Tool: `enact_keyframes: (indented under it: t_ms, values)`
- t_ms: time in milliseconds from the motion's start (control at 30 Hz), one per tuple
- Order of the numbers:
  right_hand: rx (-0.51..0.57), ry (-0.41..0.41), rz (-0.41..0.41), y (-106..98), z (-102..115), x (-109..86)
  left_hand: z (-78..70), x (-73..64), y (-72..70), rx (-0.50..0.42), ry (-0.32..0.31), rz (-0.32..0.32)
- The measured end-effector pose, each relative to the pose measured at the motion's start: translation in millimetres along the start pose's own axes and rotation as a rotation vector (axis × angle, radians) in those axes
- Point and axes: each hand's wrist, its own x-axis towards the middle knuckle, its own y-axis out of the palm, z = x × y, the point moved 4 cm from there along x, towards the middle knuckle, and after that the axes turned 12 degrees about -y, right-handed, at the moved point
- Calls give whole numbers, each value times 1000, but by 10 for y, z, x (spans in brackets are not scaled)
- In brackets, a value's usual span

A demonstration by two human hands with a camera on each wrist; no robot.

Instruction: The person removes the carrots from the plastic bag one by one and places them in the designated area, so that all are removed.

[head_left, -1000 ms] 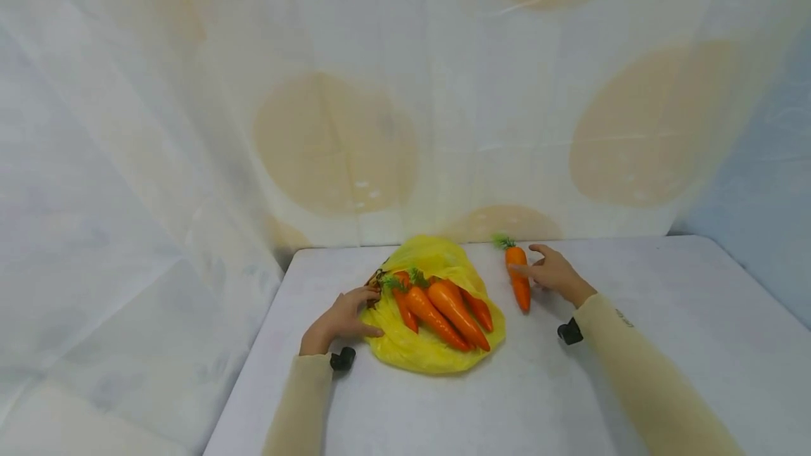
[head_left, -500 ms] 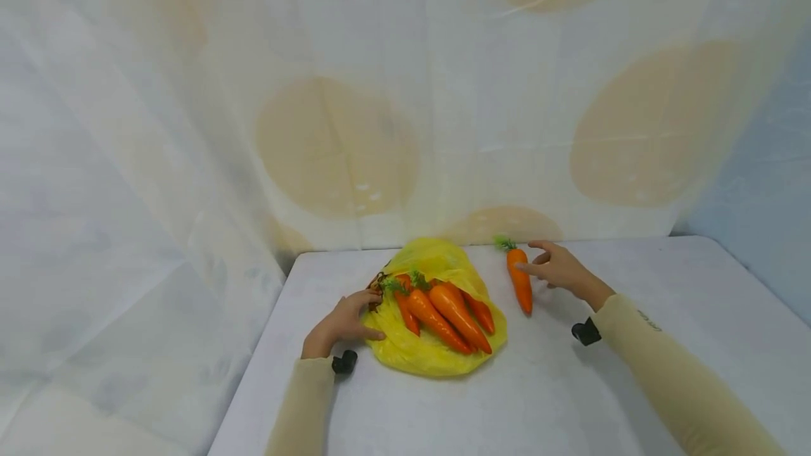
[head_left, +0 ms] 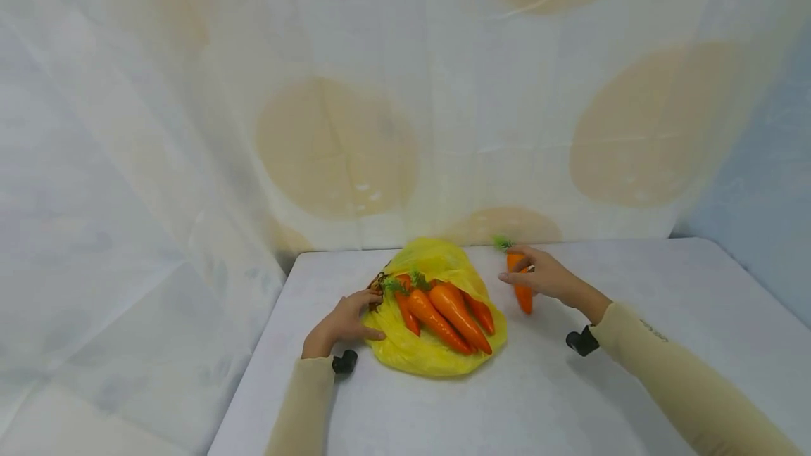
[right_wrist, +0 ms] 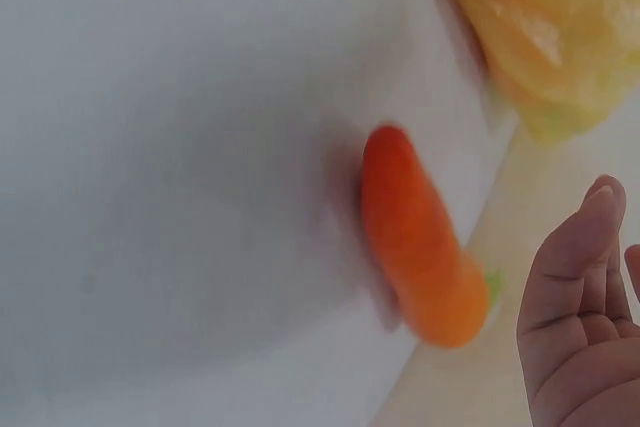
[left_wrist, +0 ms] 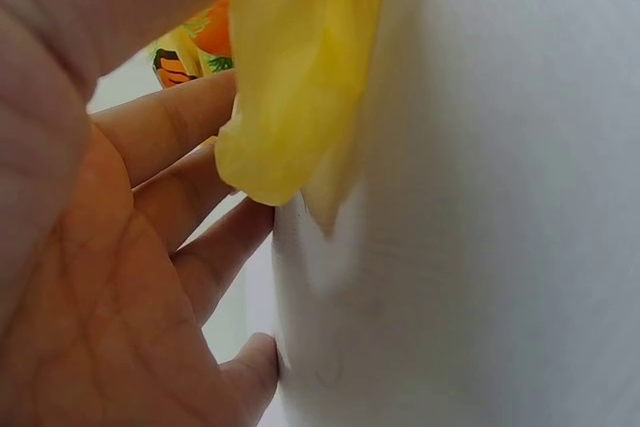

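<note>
A yellow plastic bag (head_left: pixel 431 364) lies on the table, with several orange carrots (head_left: pixel 456 315) with green tops in its open mouth. My left hand (head_left: pixel 342 319) rests at the bag's left edge. In the left wrist view, the fingers (left_wrist: pixel 165 127) are extended, their tips partly hidden behind the yellow plastic. To the bag's right lies a single carrot (head_left: pixel 524 299), its leafy top pointing away from me. My right hand (head_left: pixel 550 279) hovers over it, thumb and fingers loosely bent and partly covering it in the head view. The right wrist view shows this carrot (right_wrist: pixel 410 237) apart from the hand.
The white table (head_left: pixel 405 421) ends at the back against a hanging pale sheet (head_left: pixel 494 125) with tan circles. More sheeting hangs at the left and right. A small dark camera (head_left: pixel 344 362) sits at my left wrist and another camera (head_left: pixel 581 341) at the right.
My right hand first drew slightly to the right, off the single carrot, then came back left over it, covering more of it. The left hand and bag stay nearly as they were.
</note>
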Motion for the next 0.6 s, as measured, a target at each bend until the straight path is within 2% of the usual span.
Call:
enact_keyframes:
  t_ms: [233,467,600]
  values:
    - [-57,-118,31,162,186,-35,-10,18,-18,16,0,-11]
    - [25,-146,69,293,357,-66,-11,35,-9,8,-21,-3]
    - [33,-171,95,365,437,-75,-9,32,-11,3,-21,-2]
